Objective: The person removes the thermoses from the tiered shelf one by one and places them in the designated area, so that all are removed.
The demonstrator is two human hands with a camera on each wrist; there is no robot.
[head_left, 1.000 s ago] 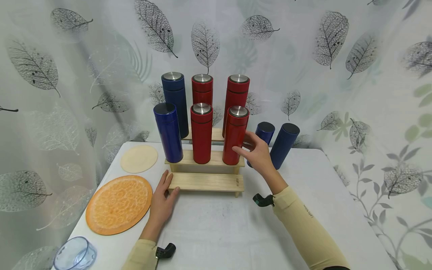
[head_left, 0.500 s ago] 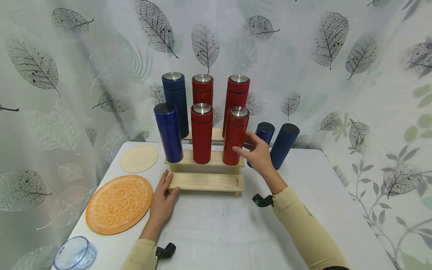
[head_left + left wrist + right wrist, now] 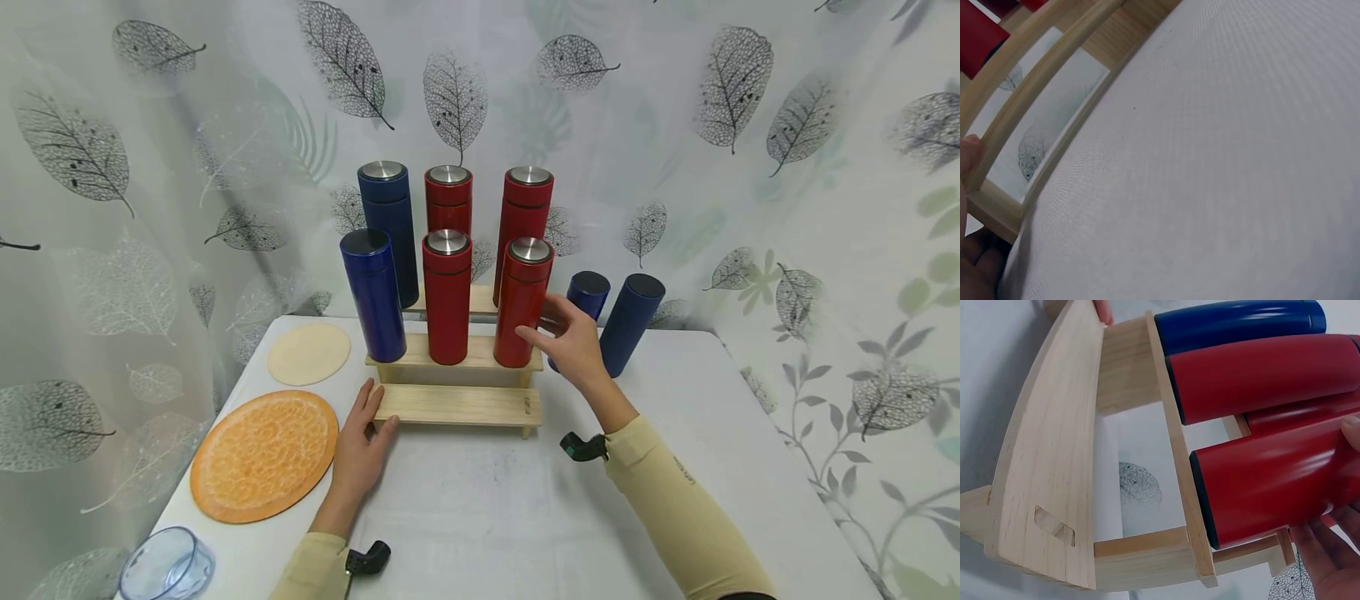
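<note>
A three-step wooden display rack [image 3: 457, 404] stands on the white-covered table. My left hand [image 3: 362, 450] holds the left end of its lowest step, thumb at the front edge and fingers along the outer side. With my right hand [image 3: 573, 342] I grip the red thermos [image 3: 522, 321] at the right of the middle step; in the right wrist view the thumb lies on the red bottle [image 3: 1272, 481] and fingers reach round its other side. Another red thermos [image 3: 447, 308] and a blue thermos [image 3: 375, 300] share that step. On the top step are a dark blue thermos [image 3: 390, 217] and two red ones [image 3: 525, 208].
Two blue thermoses [image 3: 632, 325] stand on the table right of the rack, beside my right hand. At the left lie a round cream mat [image 3: 308, 353] and a larger orange mat [image 3: 264, 456]. A clear bluish glass [image 3: 167, 565] stands at the near left corner. A leaf-patterned curtain [image 3: 600, 125] hangs behind.
</note>
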